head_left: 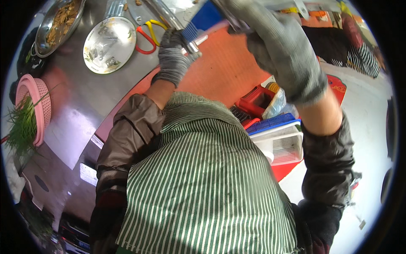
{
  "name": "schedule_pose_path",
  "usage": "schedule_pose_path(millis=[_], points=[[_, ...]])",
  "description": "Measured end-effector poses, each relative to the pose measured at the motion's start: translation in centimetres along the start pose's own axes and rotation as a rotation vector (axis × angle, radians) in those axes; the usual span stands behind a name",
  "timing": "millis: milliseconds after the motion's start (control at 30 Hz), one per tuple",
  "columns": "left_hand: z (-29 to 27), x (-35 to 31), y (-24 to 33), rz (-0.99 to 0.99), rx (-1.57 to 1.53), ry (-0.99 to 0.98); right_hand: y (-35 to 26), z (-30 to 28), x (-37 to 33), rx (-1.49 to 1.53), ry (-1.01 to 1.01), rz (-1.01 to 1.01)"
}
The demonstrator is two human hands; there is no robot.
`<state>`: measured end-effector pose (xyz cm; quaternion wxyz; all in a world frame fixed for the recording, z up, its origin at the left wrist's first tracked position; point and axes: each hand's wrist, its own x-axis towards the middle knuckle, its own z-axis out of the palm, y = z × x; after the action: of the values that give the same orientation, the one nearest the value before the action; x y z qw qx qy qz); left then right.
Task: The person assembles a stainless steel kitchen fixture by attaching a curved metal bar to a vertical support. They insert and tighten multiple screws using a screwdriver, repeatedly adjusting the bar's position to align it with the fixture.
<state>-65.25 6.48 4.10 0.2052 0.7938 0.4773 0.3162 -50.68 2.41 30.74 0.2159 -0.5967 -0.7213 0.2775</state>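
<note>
My left hand (172, 57), in a grey knit glove, is closed round a shiny metal bar (170, 16) at the top of the worktop. A blue piece with a ribbed edge (206, 19) lies against the bar, just right of those fingers. To the right, my right hand (270, 44), also gloved in grey, is raised with its fingers curled. It grips something dark and partly shiny, mostly hidden and blurred by the glove. Close to my left hand are scissors (146, 42) with one red and one yellow handle loop.
A floral white plate (108, 57) and a metal pan (41, 46) of brown pieces stand at upper left. Left is a pink basket (45, 108) with long green leaves. An orange-red board (224, 67) lies ahead; a red bin (253, 99) and white basket (292, 148) stand to its right.
</note>
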Motion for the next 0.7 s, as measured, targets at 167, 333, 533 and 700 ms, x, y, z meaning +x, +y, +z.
schedule_pose_path(millis=[167, 333, 533, 700], points=[[-0.3, 0.2, 0.1, 0.027, -0.035, -0.009, -0.6, 0.1, 0.3, 0.385, 0.07, 0.544], [-0.9, -0.3, 1.8, -0.075, -0.203, -0.009, -0.7, 1.0, 0.9, 0.517, 0.111, 0.58], [-0.6, -0.3, 1.7, -0.084, -0.253, 0.004, -1.6, 1.2, 0.7, 0.525, 0.094, 0.614], [0.3, -0.2, 0.8, -0.046, -0.265, 0.071, -2.0, 1.0, 0.7, 0.494, 0.056, 0.665]])
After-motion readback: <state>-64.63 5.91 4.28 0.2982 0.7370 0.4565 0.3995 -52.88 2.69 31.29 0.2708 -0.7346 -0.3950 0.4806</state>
